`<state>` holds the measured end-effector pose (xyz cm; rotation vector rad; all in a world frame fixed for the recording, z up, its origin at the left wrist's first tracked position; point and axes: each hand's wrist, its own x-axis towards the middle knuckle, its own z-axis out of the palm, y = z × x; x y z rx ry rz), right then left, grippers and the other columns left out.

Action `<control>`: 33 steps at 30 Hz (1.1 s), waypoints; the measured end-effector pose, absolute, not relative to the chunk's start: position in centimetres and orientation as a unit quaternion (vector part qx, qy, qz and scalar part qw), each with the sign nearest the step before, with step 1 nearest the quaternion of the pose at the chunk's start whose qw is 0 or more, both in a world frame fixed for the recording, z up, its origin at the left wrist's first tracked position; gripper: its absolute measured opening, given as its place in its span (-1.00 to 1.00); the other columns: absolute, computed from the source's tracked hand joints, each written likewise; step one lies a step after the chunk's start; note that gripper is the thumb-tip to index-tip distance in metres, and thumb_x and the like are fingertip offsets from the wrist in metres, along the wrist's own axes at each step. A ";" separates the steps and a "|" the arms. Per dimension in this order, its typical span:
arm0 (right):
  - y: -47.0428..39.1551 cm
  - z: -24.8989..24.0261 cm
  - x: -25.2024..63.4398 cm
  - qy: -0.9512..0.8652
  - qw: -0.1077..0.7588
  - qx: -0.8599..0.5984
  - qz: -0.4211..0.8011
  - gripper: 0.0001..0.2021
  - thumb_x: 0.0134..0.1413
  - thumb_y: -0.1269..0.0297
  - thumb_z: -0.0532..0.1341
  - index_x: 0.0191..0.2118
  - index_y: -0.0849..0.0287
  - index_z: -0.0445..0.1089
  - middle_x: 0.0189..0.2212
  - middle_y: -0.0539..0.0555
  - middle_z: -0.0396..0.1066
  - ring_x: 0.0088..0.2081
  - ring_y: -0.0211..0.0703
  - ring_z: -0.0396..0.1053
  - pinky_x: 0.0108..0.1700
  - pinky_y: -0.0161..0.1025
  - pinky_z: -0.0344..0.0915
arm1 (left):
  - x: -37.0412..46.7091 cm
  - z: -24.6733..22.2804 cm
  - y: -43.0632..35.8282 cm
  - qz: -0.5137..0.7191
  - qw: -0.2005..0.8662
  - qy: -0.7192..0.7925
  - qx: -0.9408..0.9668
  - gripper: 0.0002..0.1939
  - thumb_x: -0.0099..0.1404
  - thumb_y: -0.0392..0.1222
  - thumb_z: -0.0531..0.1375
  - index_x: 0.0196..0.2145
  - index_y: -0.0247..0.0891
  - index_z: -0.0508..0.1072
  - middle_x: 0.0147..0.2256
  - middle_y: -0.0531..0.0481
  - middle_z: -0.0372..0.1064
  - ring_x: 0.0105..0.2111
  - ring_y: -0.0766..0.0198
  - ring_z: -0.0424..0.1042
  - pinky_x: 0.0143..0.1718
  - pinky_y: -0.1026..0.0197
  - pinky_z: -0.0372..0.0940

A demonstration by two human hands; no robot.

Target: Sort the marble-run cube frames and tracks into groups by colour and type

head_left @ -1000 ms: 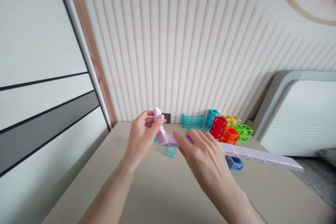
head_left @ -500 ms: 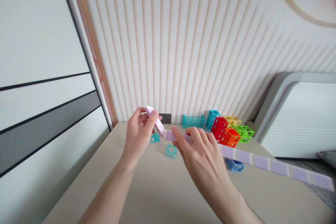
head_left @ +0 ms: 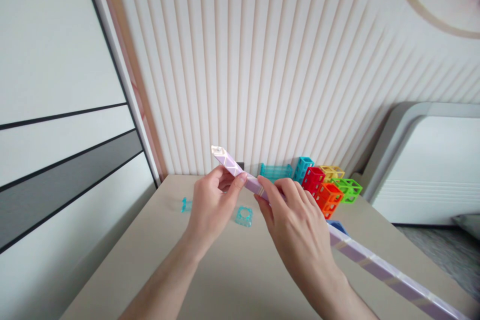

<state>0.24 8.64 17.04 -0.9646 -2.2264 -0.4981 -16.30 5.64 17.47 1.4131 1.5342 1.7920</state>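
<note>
A long lilac rod (head_left: pixel 347 244) slants from far left to near right, held above a worktop (head_left: pixel 225 280).
Left to right: the small turquoise piece (head_left: pixel 185 205); the left hand (head_left: pixel 213 202), pinching the rod just short of its pale far end; a turquoise piece with a round hole (head_left: pixel 244 216); the right hand (head_left: pixel 296 215), its grip closed around the rod farther along. Visible sections look lined up, seemingly straightened; the rod isn't set down, its near end out of view. Coloured cubes (head_left: pixel 328 196) crowd far right, by the worktop's edge; more room lies near.
</note>
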 end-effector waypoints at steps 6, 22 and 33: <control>8.0 16.9 0.2 -0.831 0.360 -0.382 -0.183 -0.92 0.38 0.28 0.14 -0.09 0.12 0.34 -0.32 0.08 0.35 -0.29 -0.01 0.32 -0.26 -0.14 0.15 | -15.3 17.6 5.4 0.668 0.203 0.523 0.489 -0.73 0.30 0.05 0.29 -0.25 -0.23 0.51 -0.26 -0.07 0.60 -0.23 0.12 0.58 -0.18 0.22 0.39; 5.5 16.8 1.8 -0.843 0.424 -0.290 -0.158 -0.82 0.41 0.46 -0.02 -0.15 0.14 0.29 -0.20 0.13 0.43 -0.28 -0.11 0.37 -0.24 -0.21 0.26 | -13.5 15.9 1.8 0.741 0.397 0.384 0.383 -0.67 0.30 0.10 0.29 -0.27 -0.27 0.53 -0.28 -0.12 0.55 -0.23 0.12 0.50 -0.21 0.17 0.37; 4.3 8.8 6.7 -0.934 0.308 -0.107 -0.149 -0.79 0.39 0.52 0.00 -0.05 0.24 0.34 -0.30 0.11 0.48 -0.38 -0.19 0.38 -0.32 -0.25 0.27 | -15.5 7.0 -6.4 0.640 0.440 0.558 0.293 -0.23 -0.09 0.18 0.49 0.05 -0.09 0.41 -0.24 -0.01 0.57 -0.29 0.09 0.54 -0.22 0.14 0.43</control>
